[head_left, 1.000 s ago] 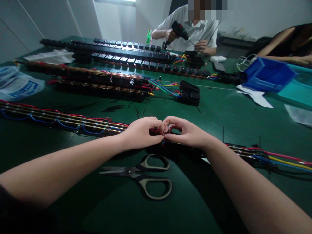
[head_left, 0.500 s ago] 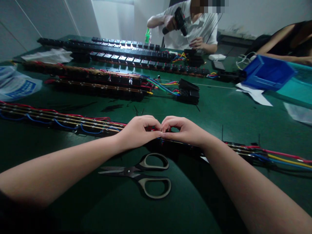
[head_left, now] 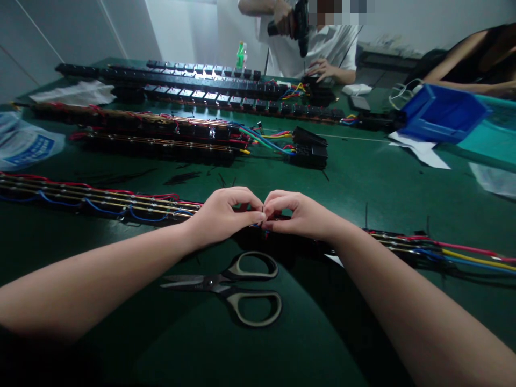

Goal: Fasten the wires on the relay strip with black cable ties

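Above the near black strip assembly (head_left: 100, 201), which carries brass-coloured rods and red and blue wires, my two hands meet fingertip to fingertip. My left hand (head_left: 228, 215) is closed in a pinch at a thin dark cable tie (head_left: 263, 209). My right hand (head_left: 296, 214) pinches at the same spot, its thumb and forefinger pressed together around the tie. Most of the tie is hidden by the fingers. Scissors (head_left: 220, 283) with black and grey handles lie on the green table just in front, blades pointing left.
More wired strip assemblies (head_left: 153, 142) lie farther back. A blue bin (head_left: 443, 115) stands at right, with a plastic bag (head_left: 30, 145) at left. Across the table a co-worker (head_left: 330, 48) holds a power drill (head_left: 300, 29); another person's arm (head_left: 455, 62) shows at far right.
My fingertips have shifted slightly, and the right thumb and forefinger are a little farther apart. The co-worker's drill stands more upright. The whole view has moved a little.
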Demonstrator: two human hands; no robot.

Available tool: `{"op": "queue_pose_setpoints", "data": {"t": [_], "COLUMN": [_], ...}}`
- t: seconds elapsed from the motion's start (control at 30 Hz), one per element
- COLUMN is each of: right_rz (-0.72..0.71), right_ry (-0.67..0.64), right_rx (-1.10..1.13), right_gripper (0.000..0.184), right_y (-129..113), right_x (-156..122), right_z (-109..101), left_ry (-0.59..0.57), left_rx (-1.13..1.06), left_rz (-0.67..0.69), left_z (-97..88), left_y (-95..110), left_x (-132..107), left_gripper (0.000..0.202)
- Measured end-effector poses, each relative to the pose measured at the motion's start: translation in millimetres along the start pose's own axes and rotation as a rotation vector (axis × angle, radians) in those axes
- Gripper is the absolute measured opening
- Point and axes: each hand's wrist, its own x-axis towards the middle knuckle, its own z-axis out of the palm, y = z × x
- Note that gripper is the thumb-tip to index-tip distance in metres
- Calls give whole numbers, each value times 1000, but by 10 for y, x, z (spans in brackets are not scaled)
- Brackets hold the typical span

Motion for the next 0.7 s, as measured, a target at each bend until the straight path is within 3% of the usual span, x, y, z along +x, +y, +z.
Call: {"op": "queue_pose_setpoints", "data": {"t": [0.23,0.43,0.63,0.7], "right_rz": [-32,-55,-46,-53], "right_ry": [-38,8,211,187], "right_rx": [-79,-95,-166,-229], "right_gripper": [6,2,26,30], "right_y": [-43,-78,-162,-281], "right_x": [3,-31,-101,-136], "right_z": [14,27,13,45], "left_ry": [3,9,-15,-24], "left_rx": [-48,-40,-55,-68], "left_rz": [-1,2,-34,-46], "left_z": [-14,2,-6,-6], "left_y": [-10,-1,-40,-48], "left_x": [2,4,59,67], "left_gripper": [12,8,9,10]}}
